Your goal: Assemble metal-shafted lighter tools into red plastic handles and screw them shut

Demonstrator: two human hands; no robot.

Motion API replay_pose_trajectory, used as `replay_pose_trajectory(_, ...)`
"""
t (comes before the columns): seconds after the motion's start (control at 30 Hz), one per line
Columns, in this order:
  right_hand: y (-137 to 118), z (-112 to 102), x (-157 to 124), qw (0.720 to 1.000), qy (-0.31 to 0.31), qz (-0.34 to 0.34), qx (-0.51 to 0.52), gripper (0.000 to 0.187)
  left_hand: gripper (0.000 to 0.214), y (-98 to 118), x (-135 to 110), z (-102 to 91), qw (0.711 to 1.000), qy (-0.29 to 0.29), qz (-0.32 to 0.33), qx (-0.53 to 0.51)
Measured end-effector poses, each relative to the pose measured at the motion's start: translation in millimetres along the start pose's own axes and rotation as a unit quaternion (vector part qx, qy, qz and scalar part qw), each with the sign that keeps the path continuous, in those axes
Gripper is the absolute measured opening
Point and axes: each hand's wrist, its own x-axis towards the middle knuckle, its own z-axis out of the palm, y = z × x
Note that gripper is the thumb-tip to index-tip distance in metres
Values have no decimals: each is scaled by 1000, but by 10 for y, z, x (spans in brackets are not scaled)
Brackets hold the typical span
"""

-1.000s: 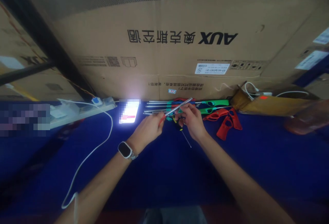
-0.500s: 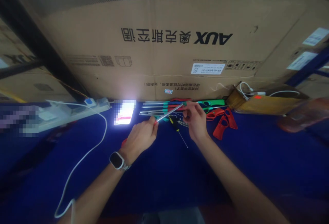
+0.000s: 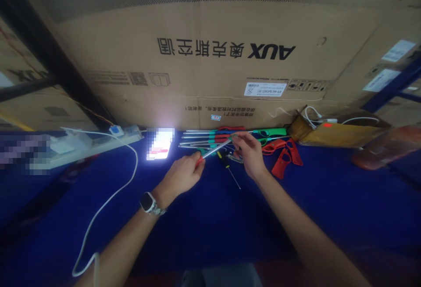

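Note:
My left hand (image 3: pixel 182 175), with a watch on the wrist, is closed round the red handle end of a long lighter with a metal tube (image 3: pixel 215 149). My right hand (image 3: pixel 247 152) pinches the far end of that tube between its fingertips. Just beyond both hands lies a row of long lighters (image 3: pixel 230 136) with metal tubes and green, red and blue handles. A small screwdriver (image 3: pixel 229 169) with a black and yellow handle lies on the blue cloth between my hands.
Red handle shells (image 3: pixel 284 157) lie to the right of my right hand. A lit phone (image 3: pixel 160 144) lies to the left, next to a power strip (image 3: pixel 95 144) with a white cable (image 3: pixel 108 199). A big AUX cardboard box (image 3: pixel 210 54) walls off the back. A brown carton (image 3: pixel 332 133) stands at right.
The tube's far end and my right hand have dropped slightly towards the row of lighters. My left hand has shifted a little closer to me.

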Motion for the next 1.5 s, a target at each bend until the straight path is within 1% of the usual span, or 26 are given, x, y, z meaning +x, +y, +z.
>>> replay_pose_trajectory(0.1, -68, -46, 9, 998, -61, 15, 6, 15, 20, -84, 16, 4, 996, -10, 30, -81)
replay_pose_trajectory(0.2, -155, -97, 31, 992, -118, 35, -13, 16, 21, -155, 30, 17, 991, 1, 52, -126)
replay_pose_trajectory(0.33, -239, -162, 81, 982, -179, 45, -33, 23, 22, -183, 34, 16, 991, 20, 37, -124)
replay_pose_trajectory(0.43, -261, -164, 109, 978, -202, 41, -46, 24, 21, -159, 26, 0, 992, 15, 29, -119)
replay_pose_trajectory(0.5, -250, -121, 113, 982, -183, 25, -49, 22, 20, -130, 19, -11, 994, 17, 18, -106)
replay_pose_trajectory(0.53, -236, -88, 109, 986, -157, 13, -46, 22, 19, -114, 17, -15, 995, 20, 11, -95)
replay_pose_trajectory(0.63, -157, 27, 86, 999, -39, -19, -16, 23, 16, -67, 12, -16, 998, 29, -6, -60)
replay_pose_trajectory(0.7, -93, 90, 63, 999, 26, -18, 3, 25, 16, -46, 12, -11, 999, 33, -14, -38)
replay_pose_trajectory(0.73, -65, 113, 49, 999, 46, -17, 9, 25, 16, -40, 13, -7, 999, 36, -18, -29)
replay_pose_trajectory(0.8, -24, 140, 21, 997, 67, -27, 13, 25, 17, -35, 16, 1, 999, 40, -22, -17)
replay_pose_trajectory(0.87, -8, 151, -7, 996, 67, -52, 8, 22, 17, -34, 19, 5, 999, 41, -20, -19)
replay_pose_trajectory(0.93, -11, 152, -27, 996, 52, -74, -3, 20, 17, -36, 19, 4, 999, 38, -16, -26)
replay_pose_trajectory(1.03, -23, 144, -36, 996, 33, -84, -22, 19, 20, -41, 11, -4, 999, 30, -12, -22)
replay_pose_trajectory(1.1, -18, 140, -33, 996, 32, -83, -20, 19, 28, -42, -2, -10, 999, 38, -7, -11)
replay_pose_trajectory(1.17, 6, 149, -37, 997, 36, -74, -4, 21, 40, -29, -16, -13, 998, 56, 2, 0)
replay_pose_trajectory(1.23, 48, 184, -61, 998, 39, -53, 22, 26, 44, 7, -26, -13, 997, 70, 12, 11)
replay_pose_trajectory(1.3, 103, 249, -109, 999, 25, -14, 44, 31, 39, 60, -26, -10, 996, 77, 23, 25)
replay_pose_trajectory(1.37, 159, 330, -170, 998, -6, 31, 51, 31, 35, 112, -18, -6, 996, 80, 34, 25)
replay_pose_trajectory(1.43, 211, 402, -222, 997, -24, 40, 58, 29, 31, 140, -3, -1, 997, 77, 27, 6)
replay_pose_trajectory(1.5, 258, 453, -259, 997, -41, 33, 60, 34, 25, 137, 11, 10, 997, 74, 3, -37)
